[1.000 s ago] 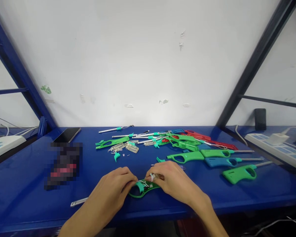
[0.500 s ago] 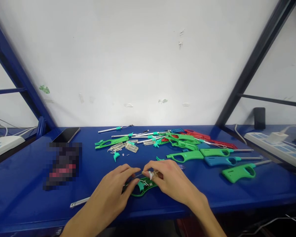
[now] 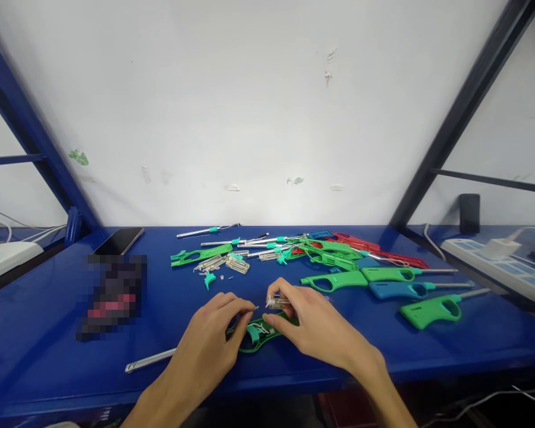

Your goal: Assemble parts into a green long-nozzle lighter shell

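Note:
The thumb and forefinger of my left hand (image 3: 216, 327) pinch something small with a pale tip, too small to make out. My right hand (image 3: 314, 324) holds a clear lighter fuel tank (image 3: 276, 303) with a white end that points left. Below my fingertips lies an opened green lighter shell half (image 3: 261, 345) with a teal trigger (image 3: 252, 334) and white wires in it. A metal lighter tube (image 3: 149, 359) sticks out to the left from under my left hand, which hides the join.
Loose clear fuel tanks (image 3: 237, 263), metal tubes and green and red shell parts lie toward the wall. Whole gas lighters (image 3: 432, 312) are at the right. A phone (image 3: 118, 242) and a pixelated dark item (image 3: 113, 300) lie left; a power strip (image 3: 499, 267) stands far right.
My hands have drawn slightly apart. My right hand has moved up and right with the fuel tank, its thumb and forefinger wider apart, and the tank shows more.

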Demonstrator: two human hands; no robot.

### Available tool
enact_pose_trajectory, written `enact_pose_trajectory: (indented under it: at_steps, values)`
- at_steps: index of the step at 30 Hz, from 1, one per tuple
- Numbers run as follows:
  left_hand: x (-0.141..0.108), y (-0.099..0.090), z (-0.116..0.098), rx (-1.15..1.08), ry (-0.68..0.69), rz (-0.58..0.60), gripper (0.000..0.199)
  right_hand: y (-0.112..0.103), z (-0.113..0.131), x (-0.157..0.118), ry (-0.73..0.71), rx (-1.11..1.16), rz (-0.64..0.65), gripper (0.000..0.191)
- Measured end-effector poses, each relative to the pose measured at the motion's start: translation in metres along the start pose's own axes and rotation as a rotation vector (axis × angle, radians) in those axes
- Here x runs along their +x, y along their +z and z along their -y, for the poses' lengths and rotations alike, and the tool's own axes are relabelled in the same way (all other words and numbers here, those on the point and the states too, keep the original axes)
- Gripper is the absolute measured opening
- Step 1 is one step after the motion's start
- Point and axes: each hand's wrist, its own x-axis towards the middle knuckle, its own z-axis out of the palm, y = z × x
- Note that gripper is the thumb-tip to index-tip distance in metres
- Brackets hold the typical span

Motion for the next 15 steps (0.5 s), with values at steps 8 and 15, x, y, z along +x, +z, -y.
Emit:
enact_pose_trajectory:
  at_steps: [8, 15]
  values:
    - [0.0004, -0.0002, -0.0022, 0.010, 0.056, -0.033, 0.016, 0.0016, -0.0039, 0.0027, -0.051, 0.010, 0.003, 0.003]
    - [-0.0018, -0.0005, -0.0038, 0.026, 0.081, -0.059, 0.014, -0.0001, -0.0052, 0.0026, -0.045, 0.004, -0.010, 0.004]
